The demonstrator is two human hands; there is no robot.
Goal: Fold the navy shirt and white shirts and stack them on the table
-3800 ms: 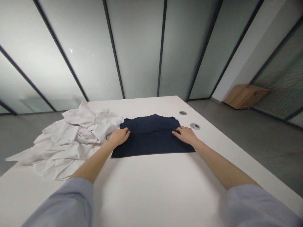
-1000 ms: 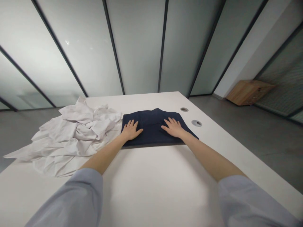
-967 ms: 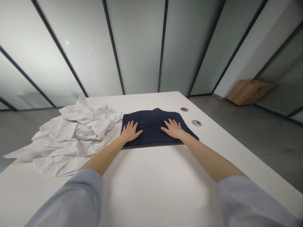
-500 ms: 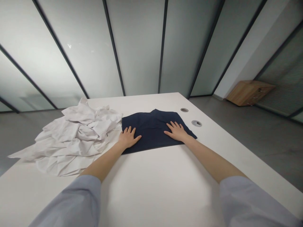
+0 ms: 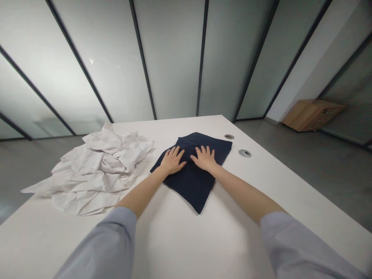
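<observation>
Two hands spread flat, palms down: left hand [image 5: 173,161] and right hand [image 5: 204,158], both pressing on a folded navy cloth [image 5: 198,190].
Cloth lies askew on the white desk [image 5: 180,240], one corner toward the person. Crumpled white fabric [image 5: 99,170] lies just beside it, at left; a round metal grommet [image 5: 245,153] is set in the desk, right of the cloth.

Folded cloth [image 5: 192,190] beside crumpled fabric [image 5: 95,174]

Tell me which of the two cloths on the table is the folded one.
The dark navy cloth, folded flat under the left hand and right hand. The white cloth beside it lies in a crumpled heap.
</observation>
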